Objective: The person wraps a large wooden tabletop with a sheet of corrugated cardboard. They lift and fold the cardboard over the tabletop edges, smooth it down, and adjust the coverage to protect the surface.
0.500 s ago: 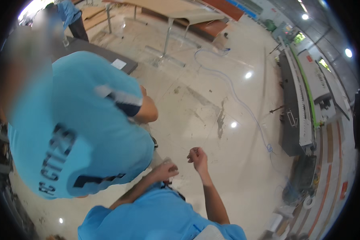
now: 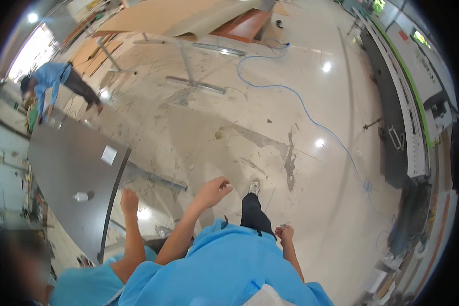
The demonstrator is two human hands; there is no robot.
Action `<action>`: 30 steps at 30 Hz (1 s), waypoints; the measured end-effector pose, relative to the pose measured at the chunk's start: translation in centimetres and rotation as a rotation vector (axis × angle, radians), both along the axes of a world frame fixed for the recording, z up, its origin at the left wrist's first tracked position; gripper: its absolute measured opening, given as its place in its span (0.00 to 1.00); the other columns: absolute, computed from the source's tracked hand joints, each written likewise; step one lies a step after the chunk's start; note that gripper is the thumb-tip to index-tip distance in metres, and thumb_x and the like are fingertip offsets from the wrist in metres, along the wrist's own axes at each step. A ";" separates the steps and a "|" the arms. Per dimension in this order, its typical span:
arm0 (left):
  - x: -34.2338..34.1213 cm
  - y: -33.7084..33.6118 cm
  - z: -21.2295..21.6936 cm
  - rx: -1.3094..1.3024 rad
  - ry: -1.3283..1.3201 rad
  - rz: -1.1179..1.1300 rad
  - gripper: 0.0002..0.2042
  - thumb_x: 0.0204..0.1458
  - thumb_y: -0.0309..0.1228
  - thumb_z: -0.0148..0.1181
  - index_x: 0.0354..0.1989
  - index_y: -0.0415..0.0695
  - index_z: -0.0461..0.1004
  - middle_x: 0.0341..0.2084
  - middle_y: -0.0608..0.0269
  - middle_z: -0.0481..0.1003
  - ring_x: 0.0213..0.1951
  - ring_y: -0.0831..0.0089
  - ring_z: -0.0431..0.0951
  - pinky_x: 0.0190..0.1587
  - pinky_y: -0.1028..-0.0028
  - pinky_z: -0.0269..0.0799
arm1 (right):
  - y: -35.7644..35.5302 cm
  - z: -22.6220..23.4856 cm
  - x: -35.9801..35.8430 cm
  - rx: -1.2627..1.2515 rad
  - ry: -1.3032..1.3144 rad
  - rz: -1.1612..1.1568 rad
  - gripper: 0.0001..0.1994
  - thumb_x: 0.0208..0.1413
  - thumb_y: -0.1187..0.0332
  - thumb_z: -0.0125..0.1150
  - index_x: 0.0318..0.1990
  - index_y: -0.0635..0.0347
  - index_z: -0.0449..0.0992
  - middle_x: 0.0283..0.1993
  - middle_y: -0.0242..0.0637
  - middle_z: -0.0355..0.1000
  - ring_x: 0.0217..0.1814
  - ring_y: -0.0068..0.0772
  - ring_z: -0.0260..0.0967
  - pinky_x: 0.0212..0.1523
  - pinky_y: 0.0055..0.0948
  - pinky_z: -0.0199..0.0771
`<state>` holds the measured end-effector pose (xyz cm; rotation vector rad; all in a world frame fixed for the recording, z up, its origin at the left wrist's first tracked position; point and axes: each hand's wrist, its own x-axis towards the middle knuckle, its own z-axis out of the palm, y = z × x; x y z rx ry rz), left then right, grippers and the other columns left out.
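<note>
My left hand (image 2: 212,192) is held out in front of my blue shirt, its fingers loosely bent and apart, with nothing seen in it. At my right side, low by the hip, hangs my right hand (image 2: 284,233), its fingers curled in and no object visible. One dark-trousered leg of mine with a light shoe (image 2: 254,187) is stepped forward on the floor. Nearest to my left hand is a co-worker's raised forearm and closed hand (image 2: 129,201), beside a dark grey tabletop (image 2: 76,153). Neither of my hands touches anything I can see.
On the dark tabletop lie a white paper (image 2: 108,155) and a small white bottle (image 2: 80,196). Another person (image 2: 56,79) bends over its far end. Brown boards (image 2: 153,18) rest on metal stands ahead. A blue hose (image 2: 311,115) crosses the floor; a long machine (image 2: 392,102) stands right.
The co-worker who filled the left side is now lower left, and the dark tabletop shows. My hands have moved apart, the right one down to my side. The view has shifted.
</note>
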<state>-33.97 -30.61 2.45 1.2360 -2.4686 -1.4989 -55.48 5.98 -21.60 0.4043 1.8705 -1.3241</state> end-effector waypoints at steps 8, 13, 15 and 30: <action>-17.9 -13.4 1.9 -0.016 0.035 -0.112 0.18 0.57 0.39 0.59 0.48 0.38 0.75 0.43 0.48 0.79 0.46 0.57 0.80 0.49 0.64 0.73 | -17.1 0.2 -23.1 0.203 0.148 0.201 0.05 0.49 0.73 0.62 0.32 0.66 0.75 0.23 0.41 0.74 0.19 0.33 0.73 0.19 0.31 0.75; -26.5 -24.6 0.4 0.079 0.101 0.151 0.16 0.56 0.37 0.60 0.47 0.39 0.76 0.37 0.51 0.80 0.40 0.60 0.81 0.44 0.66 0.75 | -37.1 1.5 -37.2 0.120 0.360 0.461 0.10 0.45 0.77 0.62 0.37 0.69 0.74 0.23 0.38 0.70 0.20 0.27 0.69 0.19 0.28 0.73; -29.6 -30.2 -0.8 0.066 0.147 0.211 0.16 0.56 0.37 0.60 0.46 0.38 0.76 0.36 0.51 0.80 0.40 0.60 0.81 0.44 0.66 0.75 | -45.3 1.2 -41.2 0.127 0.359 0.485 0.11 0.45 0.77 0.62 0.38 0.69 0.73 0.23 0.38 0.70 0.21 0.27 0.69 0.20 0.28 0.74; -53.5 -70.5 5.3 -0.102 0.187 0.343 0.12 0.58 0.32 0.60 0.46 0.37 0.76 0.37 0.54 0.80 0.41 0.66 0.80 0.46 0.70 0.74 | -92.2 -0.1 -67.8 -0.060 0.061 0.549 0.03 0.48 0.76 0.60 0.31 0.63 0.74 0.24 0.38 0.73 0.21 0.30 0.71 0.23 0.30 0.76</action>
